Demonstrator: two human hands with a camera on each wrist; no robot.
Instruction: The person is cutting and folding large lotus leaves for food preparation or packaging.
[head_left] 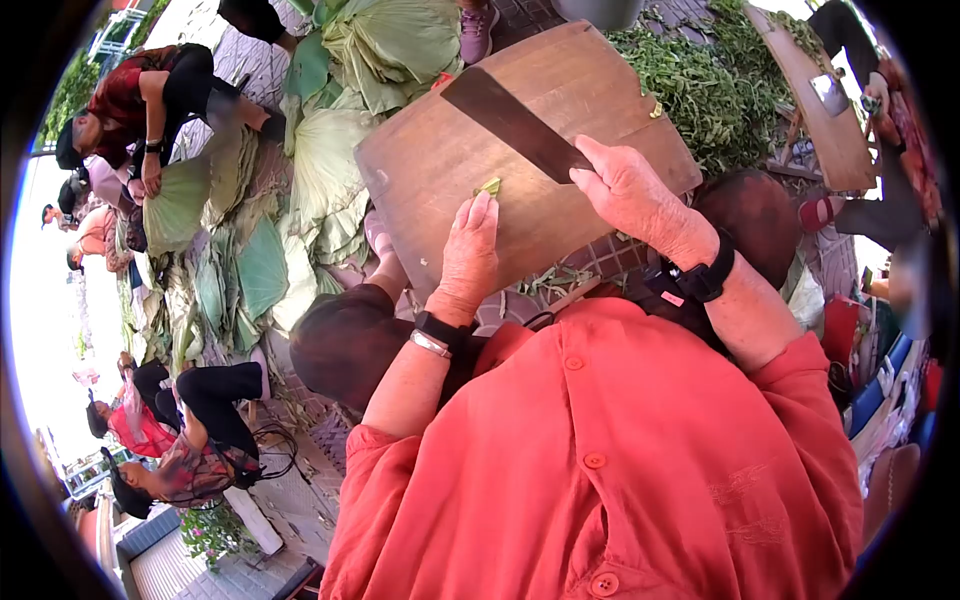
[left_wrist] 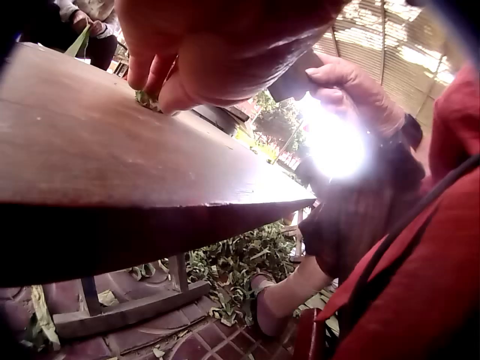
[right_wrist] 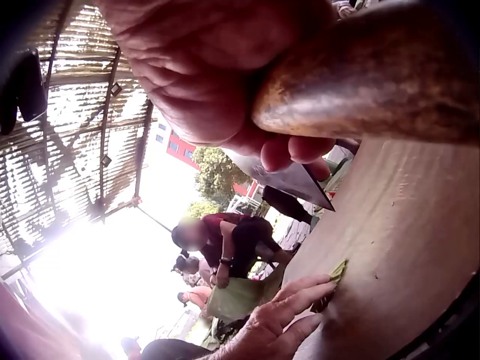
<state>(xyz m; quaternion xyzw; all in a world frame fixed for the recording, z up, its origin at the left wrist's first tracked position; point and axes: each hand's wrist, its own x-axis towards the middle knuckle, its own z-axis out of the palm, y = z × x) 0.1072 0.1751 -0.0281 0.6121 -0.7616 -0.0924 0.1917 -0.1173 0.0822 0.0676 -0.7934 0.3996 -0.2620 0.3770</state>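
A broad wooden board (head_left: 420, 165) lies before the person. At its near left part the left hand (head_left: 468, 250) pinches a small piece of green leaf (head_left: 489, 186) against the wood; in the left wrist view the thumb and fingertips close round this leaf bit. The right hand (head_left: 635, 195) grips a cleaver by its wooden handle (right_wrist: 367, 86). Its dark, wide blade (head_left: 515, 120) is held over the board, pointing to the far left, apart from the leaf piece. Most of the handle is hidden by the palm in the head view.
Large dried leaves (head_left: 385, 45) are heaped at the left, and shredded leaf (head_left: 700, 90) is piled beyond the board. Several seated people surround the spot, one holding a big leaf (head_left: 178, 207). Another board (head_left: 815, 100) stands at the far right. Wooden legs (left_wrist: 178, 271) support the board.
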